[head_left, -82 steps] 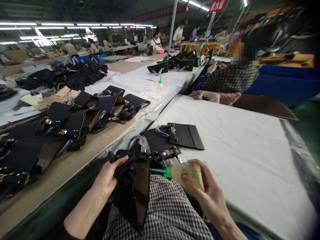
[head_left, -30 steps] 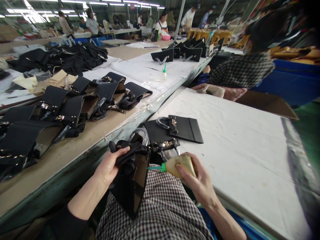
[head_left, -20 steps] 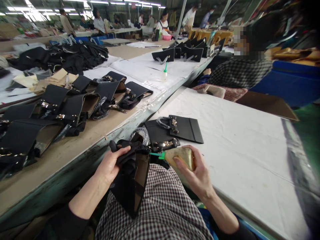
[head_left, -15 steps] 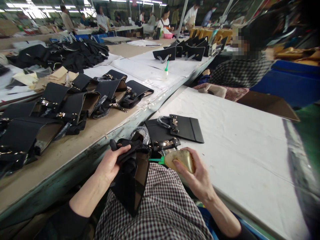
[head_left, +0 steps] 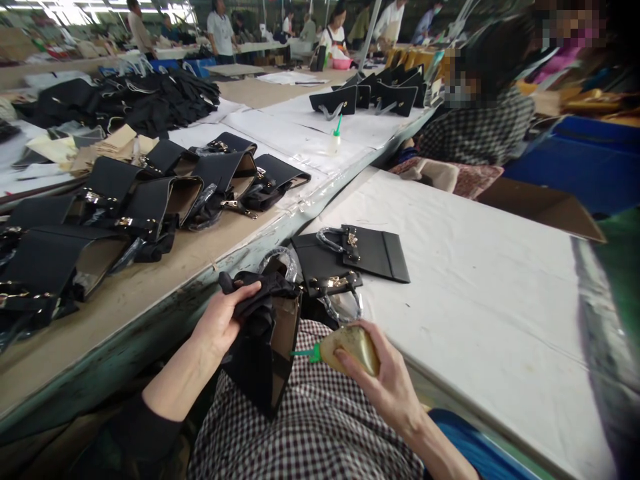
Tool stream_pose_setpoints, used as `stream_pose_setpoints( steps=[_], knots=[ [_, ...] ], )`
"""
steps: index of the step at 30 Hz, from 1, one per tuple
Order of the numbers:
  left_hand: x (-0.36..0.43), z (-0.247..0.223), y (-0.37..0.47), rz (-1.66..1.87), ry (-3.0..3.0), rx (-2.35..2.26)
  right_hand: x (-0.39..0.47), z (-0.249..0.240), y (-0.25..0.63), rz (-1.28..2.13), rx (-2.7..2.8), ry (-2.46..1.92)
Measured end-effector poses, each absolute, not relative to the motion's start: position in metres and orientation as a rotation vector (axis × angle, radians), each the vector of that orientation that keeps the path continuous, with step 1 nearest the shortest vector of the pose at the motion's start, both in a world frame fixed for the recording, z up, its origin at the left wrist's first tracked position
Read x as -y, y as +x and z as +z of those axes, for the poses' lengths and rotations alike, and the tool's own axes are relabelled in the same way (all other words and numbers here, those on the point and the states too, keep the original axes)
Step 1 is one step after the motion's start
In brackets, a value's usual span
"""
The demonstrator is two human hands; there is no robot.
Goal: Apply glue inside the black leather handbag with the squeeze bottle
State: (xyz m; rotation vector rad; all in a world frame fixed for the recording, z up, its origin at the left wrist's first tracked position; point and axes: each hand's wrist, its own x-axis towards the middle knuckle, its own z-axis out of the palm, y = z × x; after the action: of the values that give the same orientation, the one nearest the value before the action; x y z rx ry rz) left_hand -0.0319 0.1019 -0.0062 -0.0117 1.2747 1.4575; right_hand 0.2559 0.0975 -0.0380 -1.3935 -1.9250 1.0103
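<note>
My left hand (head_left: pixel 221 321) grips the top of a black bag piece (head_left: pixel 265 350) that stands on edge over my checked lap, its tan inner face turned right. My right hand (head_left: pixel 386 377) is closed around a yellowish squeeze bottle (head_left: pixel 350 345); its green nozzle (head_left: pixel 303 353) points left and touches the tan inner face. Just beyond, two flat black bag panels (head_left: pixel 373 250) with metal fittings and clear-wrapped handles lie on the white table (head_left: pixel 480 293).
A long bench (head_left: pixel 165 287) on the left carries several black bag shells (head_left: pixel 150 200) and a black pile (head_left: pixel 135 100). A second glue bottle (head_left: pixel 334 140) stands farther along. A person in a checked shirt (head_left: pixel 475 127) sits ahead on the right; other people work in the background.
My right hand has brought the bottle lower along the bag's inner face, from near the top edge to about mid height. The left hand keeps its grip.
</note>
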Motion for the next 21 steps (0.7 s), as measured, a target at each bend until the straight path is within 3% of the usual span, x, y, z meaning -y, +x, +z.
stream_pose_setpoints(
  steps=[21],
  knots=[
    [-0.084, 0.0, -0.038, 1.678, -0.025, -1.296, -0.083, -0.046, 0.255, 1.125, 1.967, -1.414]
  ],
)
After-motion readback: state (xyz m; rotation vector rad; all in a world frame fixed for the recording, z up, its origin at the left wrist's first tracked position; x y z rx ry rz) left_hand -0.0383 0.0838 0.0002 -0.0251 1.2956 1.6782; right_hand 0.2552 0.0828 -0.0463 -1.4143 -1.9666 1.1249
